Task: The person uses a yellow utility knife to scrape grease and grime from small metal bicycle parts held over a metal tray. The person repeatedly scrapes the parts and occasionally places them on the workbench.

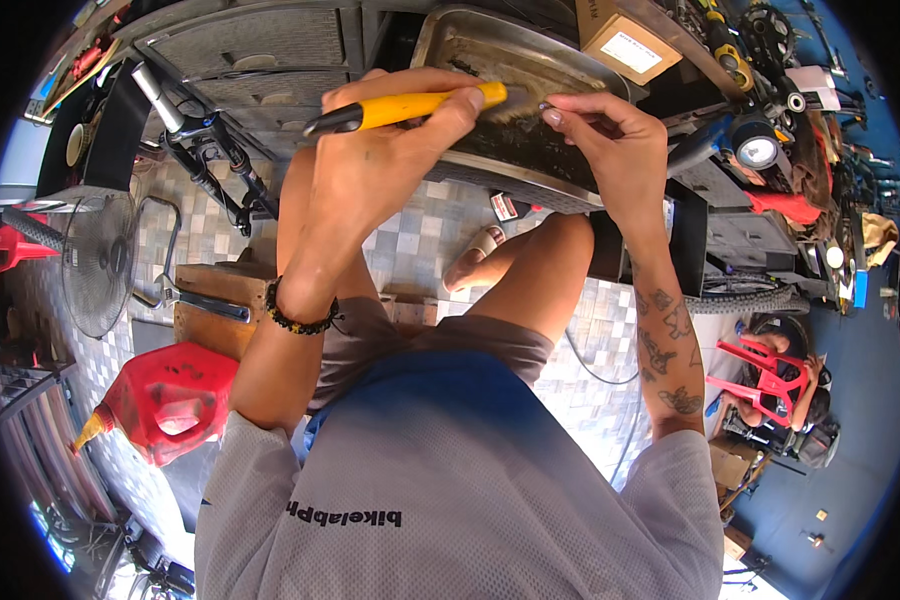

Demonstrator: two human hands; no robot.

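My left hand [385, 170] is closed around the yellow handle of a brush [410, 107], whose black butt end points left. The brush's bristles, partly blurred, reach over a metal tray [530, 148] toward my right fingers. Between thumb and forefinger, my right hand [625, 150] pinches a small dark part [545, 106]; it is too small to name. Both hands are above the tray, which has dark, dirty wetness on its bottom.
Grey drawers [245, 45] stand behind, with a cardboard box [632, 45] right of the tray. A bicycle fork [210, 150], a fan [100, 262] and a red jug [175, 400] are leftward. At far right, a person sits near a red chair [770, 380].
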